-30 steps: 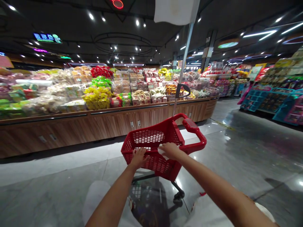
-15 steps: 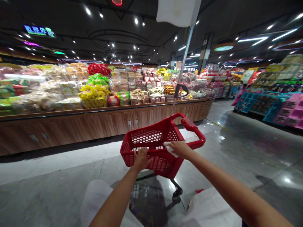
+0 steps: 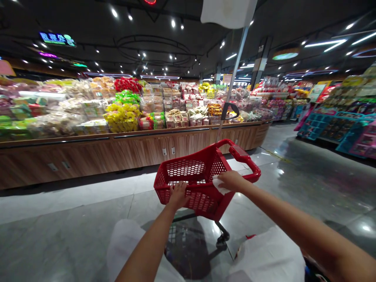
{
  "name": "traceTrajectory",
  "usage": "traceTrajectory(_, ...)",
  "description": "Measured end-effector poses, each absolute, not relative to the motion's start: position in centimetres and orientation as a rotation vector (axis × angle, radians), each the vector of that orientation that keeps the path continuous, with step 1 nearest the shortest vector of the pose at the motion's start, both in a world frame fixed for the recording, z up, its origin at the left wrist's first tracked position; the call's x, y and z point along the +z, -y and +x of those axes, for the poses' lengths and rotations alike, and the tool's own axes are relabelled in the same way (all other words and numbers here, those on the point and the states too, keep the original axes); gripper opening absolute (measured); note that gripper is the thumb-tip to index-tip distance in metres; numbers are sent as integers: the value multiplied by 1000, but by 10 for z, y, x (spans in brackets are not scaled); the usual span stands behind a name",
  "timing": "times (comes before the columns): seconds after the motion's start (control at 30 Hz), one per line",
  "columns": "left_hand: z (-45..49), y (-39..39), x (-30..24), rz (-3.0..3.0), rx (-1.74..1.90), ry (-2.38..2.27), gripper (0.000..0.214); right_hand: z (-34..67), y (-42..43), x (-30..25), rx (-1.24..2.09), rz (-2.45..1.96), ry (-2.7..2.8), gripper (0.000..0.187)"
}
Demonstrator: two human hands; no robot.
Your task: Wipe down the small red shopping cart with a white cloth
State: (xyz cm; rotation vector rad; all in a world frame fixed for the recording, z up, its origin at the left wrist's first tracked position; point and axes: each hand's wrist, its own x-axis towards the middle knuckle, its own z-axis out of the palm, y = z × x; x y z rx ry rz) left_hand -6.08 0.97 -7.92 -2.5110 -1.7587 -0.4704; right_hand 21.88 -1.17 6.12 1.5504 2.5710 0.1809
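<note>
Head view: cloth (image 3: 217, 185) under right fingers (image 3: 226, 179)

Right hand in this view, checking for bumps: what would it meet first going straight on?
The white tissue under the right hand, lying against the red basket; they seem to touch already, though depth is unclear.

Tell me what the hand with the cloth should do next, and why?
Probably slide the cloth along the handle, I think. The right hand presses it against the red basket right beside that handle, while the left hand grips the basket's near edge.
</note>
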Motion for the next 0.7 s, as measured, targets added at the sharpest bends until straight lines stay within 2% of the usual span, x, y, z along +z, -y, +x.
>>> traceTrajectory(0.17,-53,-7,-82,-2465,-492,1744,61,227,14,51,287,1528,-2614,21)
traceTrajectory(0.5,-47,1,-66,-2450,-481,1862,56,111,2,8,283,1579,-2669,22)
traceTrajectory(0.7,-107,-17,-40,-2613,-281,1709,48,156,6,30,149,1525,-2661,23)
